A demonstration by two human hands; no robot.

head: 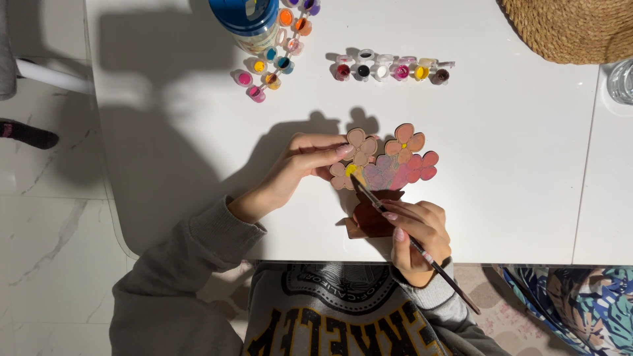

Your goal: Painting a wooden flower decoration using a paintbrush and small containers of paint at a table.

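Head cam, looking straight down at white table (514, 165). Wooden flower cutout (386, 165) lay flat near table's front edge, roughly centre: cluster of round-petal blossoms on top, brown pot shape at bottom, partly under R hand. Some blossoms were painted pink/purple, one w/ yellow centre, upper-left ones looked bare wood. Left hand (300, 168) came in from left, fingers extended & pressed together, fingertips resting on the left blossoms, pinning the piece to the table, thumb below against the cutout's edge; not wrapped around anything. Right hand (415, 231) sat over the pot part, fingers pinched on a thin paintbrush (409, 237) in a pen grip, dark handle running down-right past the wrist, bristle tip touching the cutout just beside the yellow spot on lower-left blossom. Two strips of small paint pots (392, 68) stood further back, well apart from the cutout: one row straight, behind the flowers, lids open; the other (273, 59) curved at upper left beside a blue-lidded jar (247, 20). Woven straw item (567, 29) at top-right corner, clear glass thing (621, 80) at right edge, cut off. Grey sweatshirt sleeves on both arms; tiled floor at left
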